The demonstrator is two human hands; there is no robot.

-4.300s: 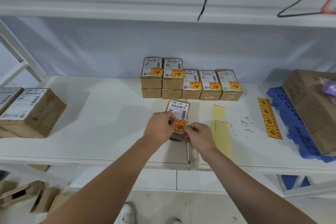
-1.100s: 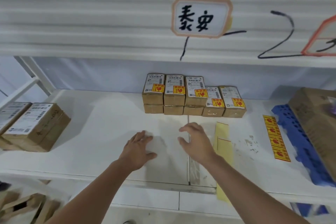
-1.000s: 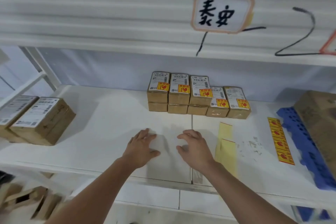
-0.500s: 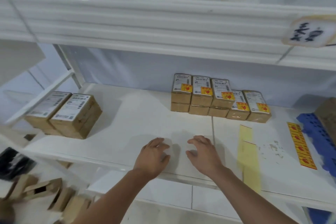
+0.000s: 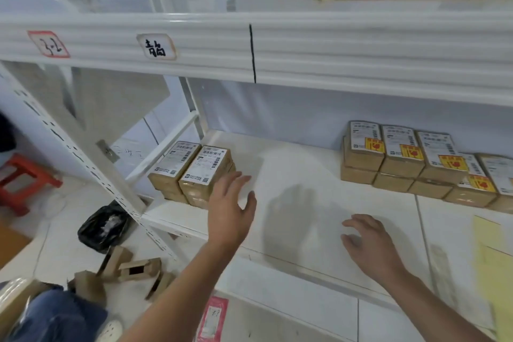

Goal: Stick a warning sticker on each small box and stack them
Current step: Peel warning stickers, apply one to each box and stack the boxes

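Note:
Small brown boxes without warning stickers [image 5: 204, 172] sit stacked at the left end of the white shelf [image 5: 299, 175]. My left hand [image 5: 231, 208] hovers just right of them, fingers spread, holding nothing. A row of stickered boxes [image 5: 399, 158], each with a yellow-and-red warning sticker, stands stacked at the back right. My right hand [image 5: 366, 241] rests low over the shelf's front, fingers relaxed and empty. Yellow sticker backing strips [image 5: 491, 247] lie at the right edge.
An upper shelf beam [image 5: 249, 47] with handwritten labels hangs overhead. A slotted white upright post [image 5: 83, 158] stands left of the shelf. On the floor lie a black bag [image 5: 104, 228], cardboard scraps [image 5: 130, 272] and a red stool [image 5: 19, 180].
The view has swung left. My left hand moved from the shelf's front toward the unstickered boxes at the left end. The last stickered box sits on the stack at the back.

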